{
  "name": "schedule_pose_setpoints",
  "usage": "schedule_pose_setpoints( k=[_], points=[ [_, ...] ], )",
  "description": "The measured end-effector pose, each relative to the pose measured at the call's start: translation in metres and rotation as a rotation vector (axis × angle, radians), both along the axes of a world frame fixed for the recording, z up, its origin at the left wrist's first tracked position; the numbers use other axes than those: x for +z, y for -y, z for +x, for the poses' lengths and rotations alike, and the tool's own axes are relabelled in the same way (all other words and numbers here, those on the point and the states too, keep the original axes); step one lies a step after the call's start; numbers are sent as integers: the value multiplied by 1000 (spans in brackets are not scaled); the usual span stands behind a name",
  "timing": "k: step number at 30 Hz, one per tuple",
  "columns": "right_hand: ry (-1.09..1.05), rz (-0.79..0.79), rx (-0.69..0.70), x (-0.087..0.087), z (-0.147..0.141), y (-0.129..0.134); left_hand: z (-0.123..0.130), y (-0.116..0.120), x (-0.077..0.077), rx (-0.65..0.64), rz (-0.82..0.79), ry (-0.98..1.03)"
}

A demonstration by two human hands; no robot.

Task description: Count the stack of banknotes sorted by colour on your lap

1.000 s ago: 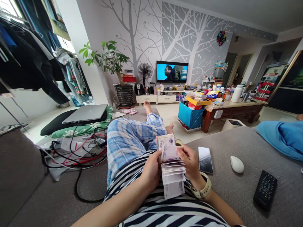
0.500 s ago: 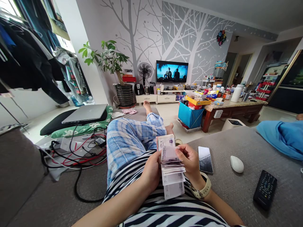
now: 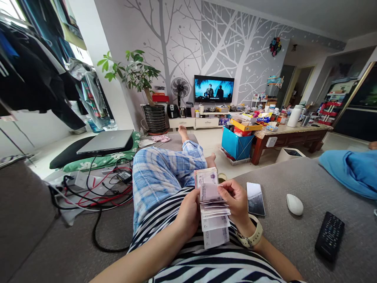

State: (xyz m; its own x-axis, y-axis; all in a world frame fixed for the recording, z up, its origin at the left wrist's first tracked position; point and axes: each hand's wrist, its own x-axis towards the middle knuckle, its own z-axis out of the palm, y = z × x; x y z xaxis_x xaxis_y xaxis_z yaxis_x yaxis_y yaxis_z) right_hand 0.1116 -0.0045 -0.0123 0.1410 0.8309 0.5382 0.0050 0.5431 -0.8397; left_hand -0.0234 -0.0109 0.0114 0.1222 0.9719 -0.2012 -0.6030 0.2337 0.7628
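Observation:
A stack of pale purple banknotes [image 3: 209,192] is held over my lap, in front of my striped shirt. My left hand [image 3: 189,208] grips the stack along its left side, thumb on top. On the right side, my right hand [image 3: 235,199] pinches the edge of an upper note between thumb and fingers. Several notes are fanned and folded downward, their lower ends hanging towards my belly. The fingers beneath the stack are hidden. A pale watch [image 3: 251,232] is on my right wrist.
On the grey sofa to the right lie a phone [image 3: 255,199], a white mouse [image 3: 295,204] and a black remote control [image 3: 330,236]. Tangled cables [image 3: 97,192] and a laptop [image 3: 106,141] are at the left. A blue bin [image 3: 235,143] stands beside the cluttered coffee table [image 3: 282,133].
My hands and the banknotes look almost the same as before. A line of text has appeared on the television screen.

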Motion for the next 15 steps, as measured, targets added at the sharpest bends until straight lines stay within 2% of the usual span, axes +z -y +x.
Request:
schedule_pose_setpoints(
  k=[10, 15],
  points=[
    [-6, 73, 42, 1, 3, 3, -1, -3, -3, -6, -11, -26],
    [-64, 81, 140, 2, 2, 3, -1, -1, -1, 33, -69, -1]
  ],
)
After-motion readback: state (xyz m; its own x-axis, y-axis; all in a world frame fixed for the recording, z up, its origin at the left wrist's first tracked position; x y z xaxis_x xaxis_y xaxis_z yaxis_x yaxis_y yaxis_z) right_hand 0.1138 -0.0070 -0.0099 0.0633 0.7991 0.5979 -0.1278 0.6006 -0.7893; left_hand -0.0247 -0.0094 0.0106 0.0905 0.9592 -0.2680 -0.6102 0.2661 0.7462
